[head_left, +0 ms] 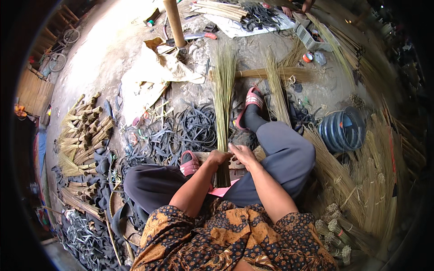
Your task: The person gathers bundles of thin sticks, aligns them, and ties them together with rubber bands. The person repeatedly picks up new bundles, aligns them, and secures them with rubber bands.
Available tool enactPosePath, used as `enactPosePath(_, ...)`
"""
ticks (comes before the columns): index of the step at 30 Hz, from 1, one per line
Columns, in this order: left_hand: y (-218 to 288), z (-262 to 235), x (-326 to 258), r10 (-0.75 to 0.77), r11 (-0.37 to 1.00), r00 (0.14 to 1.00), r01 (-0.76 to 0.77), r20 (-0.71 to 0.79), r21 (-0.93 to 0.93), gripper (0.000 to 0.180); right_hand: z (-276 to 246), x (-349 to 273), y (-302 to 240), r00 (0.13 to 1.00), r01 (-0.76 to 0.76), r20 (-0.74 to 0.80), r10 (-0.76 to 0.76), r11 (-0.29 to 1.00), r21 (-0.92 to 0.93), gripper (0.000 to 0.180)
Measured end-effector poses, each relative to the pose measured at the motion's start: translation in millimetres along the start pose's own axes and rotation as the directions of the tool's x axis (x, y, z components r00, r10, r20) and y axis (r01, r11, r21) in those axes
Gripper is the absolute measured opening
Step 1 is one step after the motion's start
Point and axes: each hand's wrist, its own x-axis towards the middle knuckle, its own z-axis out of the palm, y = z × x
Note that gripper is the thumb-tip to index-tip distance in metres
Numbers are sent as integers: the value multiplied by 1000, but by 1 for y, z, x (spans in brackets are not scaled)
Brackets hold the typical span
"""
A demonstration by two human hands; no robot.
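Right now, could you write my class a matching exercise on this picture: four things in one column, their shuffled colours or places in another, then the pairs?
Things:
1. Jug
2. Central bundle
3. Sandals
4. Basket

Colours or places:
A. Pink
B. White
C. Blue
D. Held in the left hand

Pairs: 1-C, 2-D, 3-A, 4-B

straw bundle (222, 99): rough, dry fibre | strips (196, 126): matt, rubbery | jug (333, 131): glossy plastic | post (175, 22): smooth wood
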Motion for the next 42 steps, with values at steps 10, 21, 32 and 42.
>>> enactPosePath(10,-7,-12,-12,138,983,973,-112,185,-144,35,16,8,-2,989,-147,12,147,988,38,34)
enactPosePath(21,7,-14,-24,132,939,959,-39,253,-342,29,12,8,-3,981,-145,-70,179,928,343,46)
enactPosePath(32,3,-21,-22,72,920,969,26,234,-390,28,7,-4,-18,971,-237,46,237,904,356,65)
enactPosePath(42,1,-24,-17,49,928,973,40,228,-370,22,12,-4,-17,981,-196,78,180,887,418,38)
